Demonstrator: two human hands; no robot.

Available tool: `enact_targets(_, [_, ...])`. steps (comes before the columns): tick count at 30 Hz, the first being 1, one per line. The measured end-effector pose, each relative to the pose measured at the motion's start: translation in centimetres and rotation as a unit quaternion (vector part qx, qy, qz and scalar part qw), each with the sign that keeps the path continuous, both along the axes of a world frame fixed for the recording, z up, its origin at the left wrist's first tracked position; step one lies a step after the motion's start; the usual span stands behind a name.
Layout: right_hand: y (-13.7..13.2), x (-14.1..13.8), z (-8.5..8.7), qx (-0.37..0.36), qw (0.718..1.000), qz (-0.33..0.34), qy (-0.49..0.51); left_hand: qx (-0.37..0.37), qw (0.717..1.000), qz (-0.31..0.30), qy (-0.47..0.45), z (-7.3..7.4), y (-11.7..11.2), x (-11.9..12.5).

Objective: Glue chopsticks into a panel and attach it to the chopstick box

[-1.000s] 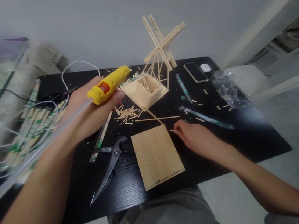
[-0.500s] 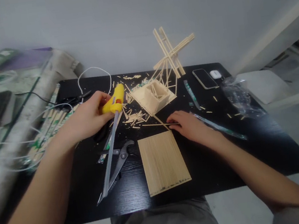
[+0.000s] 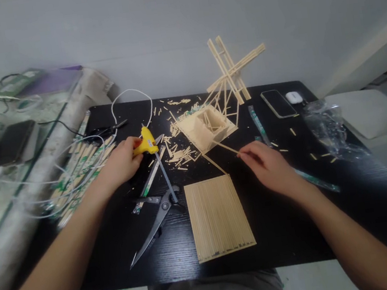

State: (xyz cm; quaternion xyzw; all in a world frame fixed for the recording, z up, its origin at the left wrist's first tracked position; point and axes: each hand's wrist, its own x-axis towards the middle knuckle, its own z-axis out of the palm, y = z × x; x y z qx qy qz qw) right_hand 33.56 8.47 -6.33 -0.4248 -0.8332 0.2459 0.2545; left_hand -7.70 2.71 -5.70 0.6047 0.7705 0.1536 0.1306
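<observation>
My left hand [image 3: 123, 160] is closed around a yellow glue gun [image 3: 145, 142], and a long clear glue stick [image 3: 166, 175] sticks out of its rear toward me. Between the fingertips of my right hand [image 3: 266, 163] is a thin wooden stick [image 3: 229, 147], its far end pointing at the pale wooden model [image 3: 203, 134]. A second thin stick [image 3: 215, 163] lies on the table, reaching the corner of a flat panel of joined sticks [image 3: 220, 218]. Pruning shears [image 3: 159, 212] rest left of the panel, below the glue gun.
A cross of sticks [image 3: 231, 70] rises behind the model. Short stick offcuts [image 3: 182, 156] are scattered left of it. Bundled sticks [image 3: 81, 165] and a white cable [image 3: 128, 90] lie at the left. A phone [image 3: 277, 103], earbud case [image 3: 294, 97] and plastic bag [image 3: 331, 130] sit at the right.
My left hand has lowered and turned the glue gun, so the glue stick points more steeply down. My right hand has moved right, and its stick now slants toward the model. The view has shifted slightly.
</observation>
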Motion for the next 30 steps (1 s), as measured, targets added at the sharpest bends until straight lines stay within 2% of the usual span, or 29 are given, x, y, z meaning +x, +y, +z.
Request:
enact_targets(3, [-0.1, 0.1, 0.0, -0.020, 0.995, -0.055, 0.076, 0.017, 0.999, -0.006, 0.033, 0.7, -1.0, 0.5])
enact_targets(6, [-0.4, 0.2, 0.0, -0.026, 0.987, -0.074, 0.142, 0.061, 0.996, -0.015, 0.066, 2.3, -3.5, 0.9])
enact_targets(7, [-0.4, 0.2, -0.1, -0.029, 0.985, -0.071, 0.155, 0.045, 0.997, -0.031, 0.052, 2.8, -4.6, 1.1])
enact_targets(9, [-0.5, 0.1, -0.2, -0.045, 0.981, -0.060, 0.181, -0.046, 0.996, -0.079, -0.006, 3.3, -7.3, 1.4])
enact_targets(10, [-0.5, 0.0, -0.3, -0.059, 0.977, -0.055, 0.197, -0.076, 0.991, -0.104, -0.019, 3.3, -8.8, 1.6])
enact_targets(12, [-0.5, -0.3, -0.4, -0.086, 0.967, -0.049, 0.234, -0.067, 0.988, -0.136, 0.003, 2.4, -11.7, 2.0])
enact_targets(16, [-0.4, -0.7, -0.2, -0.123, 0.939, -0.058, 0.315, -0.051, 0.982, -0.147, 0.103, -0.5, -15.8, 3.1])
enact_targets(18, [-0.1, -0.6, 0.1, -0.125, 0.927, -0.072, 0.345, -0.059, 0.981, -0.137, 0.126, -1.3, -16.7, 3.5])
enact_targets(20, [0.2, -0.4, 0.4, -0.114, 0.921, -0.091, 0.361, -0.069, 0.979, -0.138, 0.132, -1.2, -16.9, 3.7])
enact_targets(26, [0.8, 0.1, 0.8, -0.107, 0.911, -0.122, 0.379, -0.112, 0.972, -0.167, 0.125, 1.5, -17.1, 2.9])
enact_targets(30, [0.6, 0.0, 0.9, -0.121, 0.910, -0.120, 0.377, -0.141, 0.973, -0.162, 0.080, 3.1, -18.8, 0.5])
